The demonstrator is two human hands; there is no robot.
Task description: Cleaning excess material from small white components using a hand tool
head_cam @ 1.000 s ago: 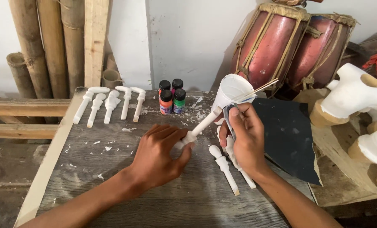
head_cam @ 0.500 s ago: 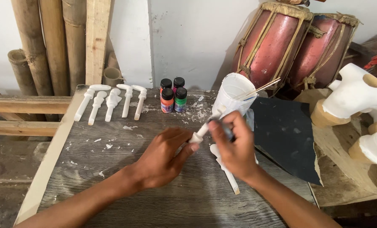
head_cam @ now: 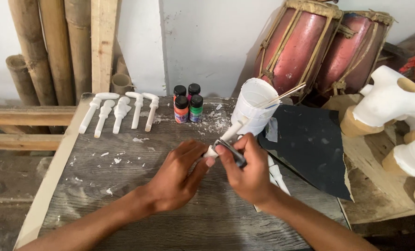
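My left hand [head_cam: 177,174] grips the near end of a white carved peg [head_cam: 227,136] that points up and away over the grey wooden table [head_cam: 100,186]. Pressed against that peg, my right hand [head_cam: 247,169] holds a small folded piece of dark sandpaper [head_cam: 233,152]. Two more white pegs [head_cam: 278,174] lie on the table under my right hand, partly hidden by it. The peg's far end reaches the base of a white plastic cup [head_cam: 254,106].
Several white pegs [head_cam: 119,111] lie in a row at the table's back left. Small paint bottles [head_cam: 188,103] stand at the back centre. A black sheet [head_cam: 309,144] lies right, beside white carved figures [head_cam: 398,111]. Two red drums [head_cam: 323,46] and bamboo poles [head_cam: 49,46] lean behind.
My hands have drawn together and toward me. The right hand slid down the peg from near the cup to its lower end, close to my left fingers.
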